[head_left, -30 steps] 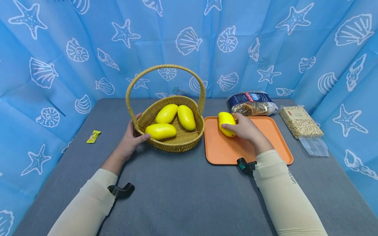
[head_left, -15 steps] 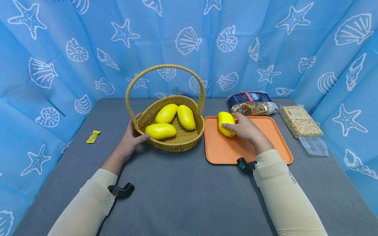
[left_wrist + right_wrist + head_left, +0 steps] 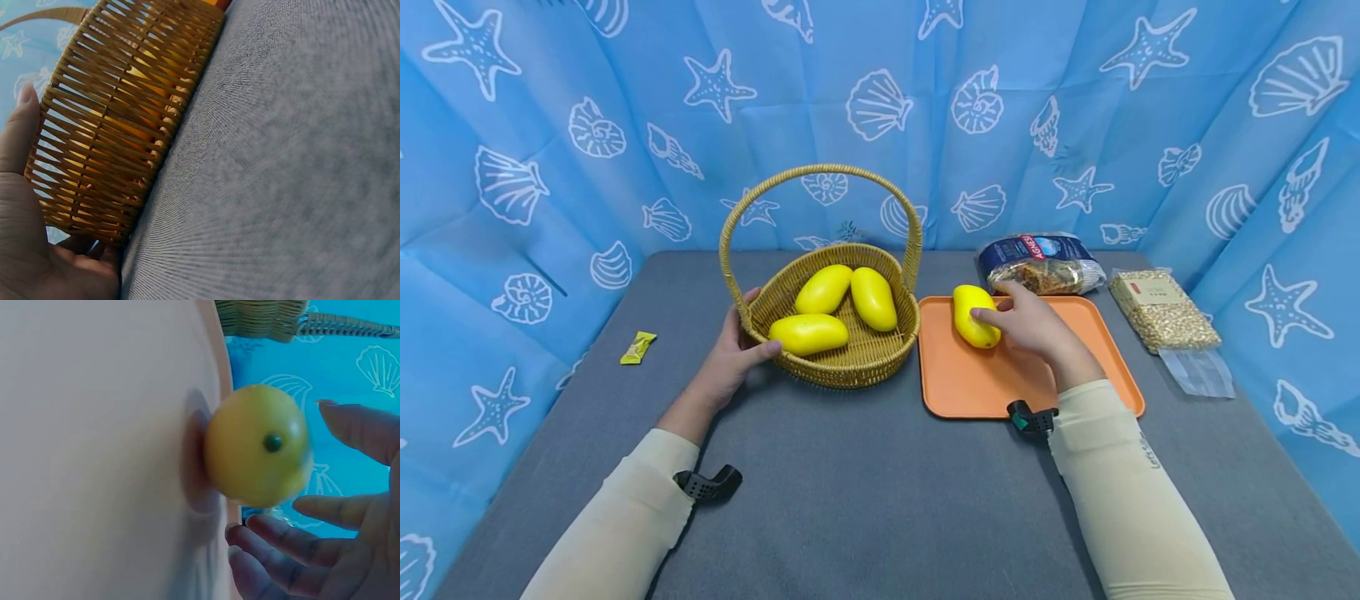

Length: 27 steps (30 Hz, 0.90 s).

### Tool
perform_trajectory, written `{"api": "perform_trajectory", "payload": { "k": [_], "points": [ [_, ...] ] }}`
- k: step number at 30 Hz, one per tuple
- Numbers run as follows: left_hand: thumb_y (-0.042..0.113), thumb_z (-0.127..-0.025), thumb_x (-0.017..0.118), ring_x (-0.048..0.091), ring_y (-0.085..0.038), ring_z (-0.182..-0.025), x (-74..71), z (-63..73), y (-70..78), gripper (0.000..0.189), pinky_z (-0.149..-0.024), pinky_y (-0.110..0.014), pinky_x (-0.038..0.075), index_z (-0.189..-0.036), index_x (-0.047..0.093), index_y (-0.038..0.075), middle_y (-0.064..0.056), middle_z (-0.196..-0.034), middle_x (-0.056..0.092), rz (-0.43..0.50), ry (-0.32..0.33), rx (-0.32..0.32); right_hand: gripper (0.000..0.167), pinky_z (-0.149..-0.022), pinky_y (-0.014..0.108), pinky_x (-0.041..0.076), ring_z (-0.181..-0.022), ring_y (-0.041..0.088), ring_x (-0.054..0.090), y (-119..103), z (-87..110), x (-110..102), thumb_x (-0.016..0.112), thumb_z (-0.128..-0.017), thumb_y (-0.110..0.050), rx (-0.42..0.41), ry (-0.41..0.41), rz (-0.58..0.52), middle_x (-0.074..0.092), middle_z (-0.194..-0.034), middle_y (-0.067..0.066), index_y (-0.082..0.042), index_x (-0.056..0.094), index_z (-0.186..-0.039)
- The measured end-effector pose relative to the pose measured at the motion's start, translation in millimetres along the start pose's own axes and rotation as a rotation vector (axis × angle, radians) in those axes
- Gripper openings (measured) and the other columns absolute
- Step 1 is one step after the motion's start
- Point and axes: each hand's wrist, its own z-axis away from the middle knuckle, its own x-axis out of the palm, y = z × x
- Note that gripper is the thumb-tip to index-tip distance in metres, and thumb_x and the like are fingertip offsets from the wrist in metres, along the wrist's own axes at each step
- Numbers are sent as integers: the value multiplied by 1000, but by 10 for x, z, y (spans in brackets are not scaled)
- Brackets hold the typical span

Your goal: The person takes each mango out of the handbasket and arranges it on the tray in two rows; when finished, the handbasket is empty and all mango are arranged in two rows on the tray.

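Now, left hand (image 3: 730, 357) gripping basket (image 3: 850, 375) of three mangoes (image 3: 823, 289), right hand (image 3: 1032, 323) loose, fourth mango (image 3: 973, 321) on tray (image 3: 966, 392)

We stretch our left forearm (image 3: 617, 517) and right forearm (image 3: 1131, 492) forward, well apart; our left hand (image 3: 728, 358) is curled in a grip, while our right hand (image 3: 1033, 327) spreads its thumb (image 3: 365, 430) and fingers (image 3: 300, 545).

A yellow mango (image 3: 967, 323) apparently rests on the tray (image 3: 964, 387); the wicker basket (image 3: 876, 369) holds three others (image 3: 809, 334).
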Motion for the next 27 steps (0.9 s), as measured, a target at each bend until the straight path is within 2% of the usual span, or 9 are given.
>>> {"api": "perform_trajectory", "payload": {
  "k": [6,9,18,21,27],
  "points": [
    [0,-103,67,40,-34,-148,4,1,-10,90,-114,-31,37,-174,16,21,-13,-169,34,-1,2,-2,91,-115,68,36,-147,51,39,-91,72,-79,66,-108,-52,-111,79,29,38,-164,31,-6,23,-173],
    [0,-103,67,40,-34,-148,5,5,-12,90,-114,-31,37,-174,15,21,-14,-169,34,-1,1,-3,88,-114,68,38,-147,49,42,-155,109,-100,66,-108,-53,-164,127,22,38,-166,27,-8,28,-173],
    [2,-104,69,41,-33,-146,10,-1,-11,91,-112,-29,40,-174,15,21,-17,-168,34,-1,6,-2,78,-107,66,45,-136,40,53,-387,317,-87,66,-108,-54,-347,227,-50,49,-159,18,-15,38,-170],
    [4,-104,71,42,-33,-145,13,0,4,92,-110,-27,41,-174,14,21,-18,-167,34,-10,12,-7,72,-107,66,45,-136,38,53,-468,397,-61,64,-109,-51,-429,244,-79,50,-159,15,-16,42,-168],
    [3,-103,70,43,-32,-144,18,10,30,92,-110,-27,41,-174,15,21,-19,-167,34,-5,15,-14,61,-113,64,39,-138,36,52,-605,513,20,60,-114,-37,-590,222,-168,54,-154,14,-13,43,-167]
  ]
}}
